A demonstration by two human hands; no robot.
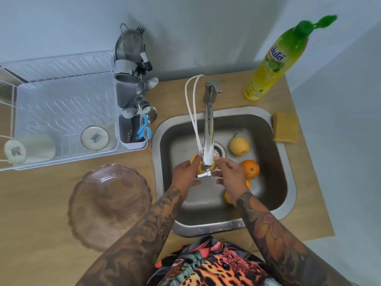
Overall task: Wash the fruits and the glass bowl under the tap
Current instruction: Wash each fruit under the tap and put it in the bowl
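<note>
yellow fruit point(195, 162) under tap point(208, 129), over sink point(274, 205) | left hand point(185, 174) cups it, right hand point(231, 174) fingers curled beside, contact unclear | wet, likely slippery; cup with both palms | glass bowl point(109, 205) on tabletop point(37, 213), fragile

Counter clutter around the sink

A white dish rack point(61, 83) stands on the wooden counter point(37, 199), holding two upturned cups point(95, 138) point(28, 150); its side caddy point(132, 122) carries spoons, metal cups, a strainer point(128, 41) and blue scissors point(144, 129). A green-capped soap bottle point(276, 60) stands at the back right, with a yellow sponge point(286, 127) just beside the basin's right rim.
</note>
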